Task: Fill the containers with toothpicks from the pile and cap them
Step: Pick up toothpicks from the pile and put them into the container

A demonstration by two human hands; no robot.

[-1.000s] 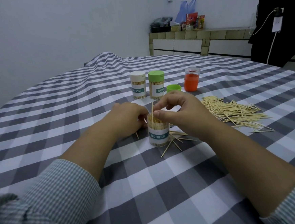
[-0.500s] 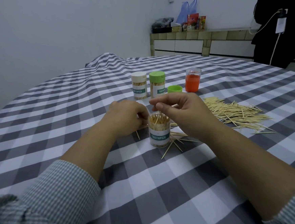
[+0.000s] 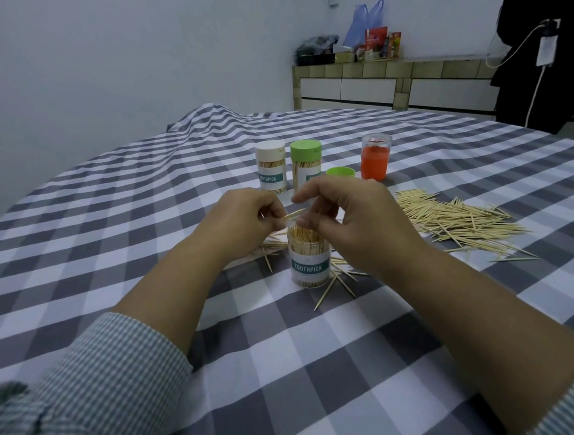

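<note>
An uncapped clear container (image 3: 310,263) labelled TOOTHPICK stands upright on the checked cloth, packed with toothpicks. Just above its mouth my left hand (image 3: 241,222) pinches a few toothpicks (image 3: 294,214) that point right. My right hand (image 3: 351,221) hovers over the container with curled fingers, its fingertips close to those toothpicks; whether it touches them I cannot tell. A big toothpick pile (image 3: 457,221) lies to the right. Behind stand a white-capped container (image 3: 271,171), a green-capped container (image 3: 306,163), a loose green cap (image 3: 340,172) and an orange container (image 3: 376,161).
Loose toothpicks (image 3: 332,284) lie scattered around the open container's base. The grey-and-white checked tablecloth (image 3: 291,371) covers the whole table. A tiled counter (image 3: 392,83) with bags stands at the back wall, and a dark garment (image 3: 539,43) hangs at the right.
My left hand has risen from the table beside the container and now holds toothpicks above its mouth. My right hand lifted slightly and turned toward them.
</note>
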